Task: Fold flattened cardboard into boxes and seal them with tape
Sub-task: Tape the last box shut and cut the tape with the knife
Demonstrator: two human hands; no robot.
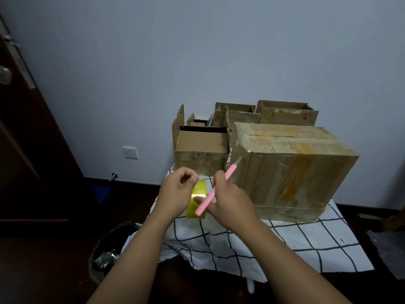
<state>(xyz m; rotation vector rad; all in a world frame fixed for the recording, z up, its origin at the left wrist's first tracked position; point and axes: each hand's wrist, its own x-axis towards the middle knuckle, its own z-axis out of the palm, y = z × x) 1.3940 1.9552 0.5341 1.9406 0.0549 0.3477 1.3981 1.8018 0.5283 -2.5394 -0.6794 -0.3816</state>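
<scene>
Both hands up over the checked cloth [252, 244] — the left hand [178, 191] curls its thumb and fingers round the yellow tape roll [197, 199], the right hand [230, 198] grips a pink knife [215, 189], blade tip angled up toward the big taped box [291, 172]. That sealed box sits on the cloth's right side; smaller open boxes [201, 148] stand behind — flaps up.

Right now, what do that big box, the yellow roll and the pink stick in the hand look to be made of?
The big box looks like brown corrugated cardboard, matte, with glossy clear and tan tape strips catching light. The yellow roll seems to be plastic packing tape: shiny, with a bright glare spot. The pink stick, held in the right hand, looks like smooth plastic with a thin pale blade at its tip, likely metal.
</scene>
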